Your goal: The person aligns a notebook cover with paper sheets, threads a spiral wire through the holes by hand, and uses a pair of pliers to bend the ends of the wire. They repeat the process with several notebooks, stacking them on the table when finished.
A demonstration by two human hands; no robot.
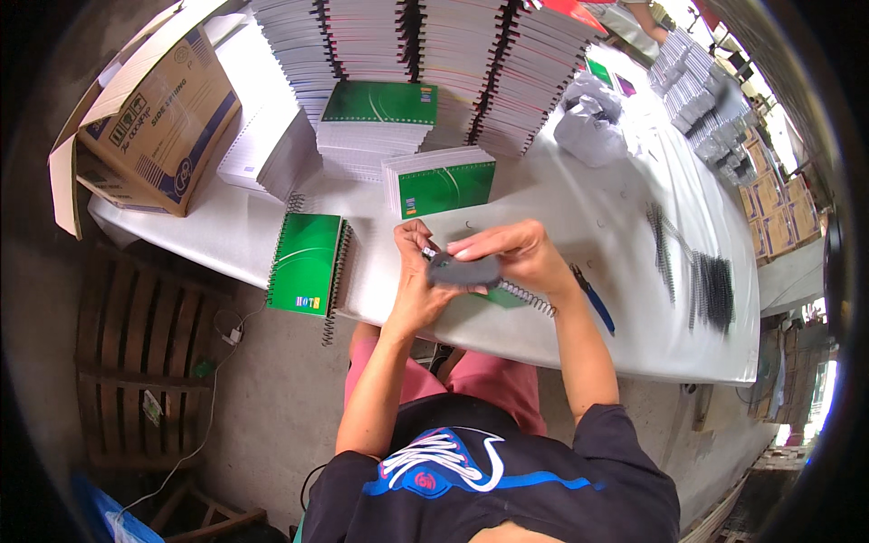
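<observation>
Both my hands are closed on a spiral notebook (pixel 463 271), held tilted above the table's near edge. Its dark grey side faces me, and a loose coil end (pixel 529 298) sticks out by my right wrist. My left hand (pixel 416 258) grips its left end with curled fingers. From above, my right hand (pixel 520 251) presses its fingers along the top edge. A patch of green shows below it. To the left lies a green spiral notebook (pixel 306 264), with coil projecting past both ends. Right of my right wrist rests a blue-handled hand tool (pixel 594 300), probably pliers.
Green-covered notebook stacks (pixel 376 101) (pixel 448 185) stand ahead, before tall piles of bound books (pixel 434 54). An open cardboard box (pixel 167 118) is at the left edge. Black coils (pixel 712 290) lie on the right, with a plastic bag (pixel 590 127) beyond. Another person's arm (pixel 646 20) shows far right.
</observation>
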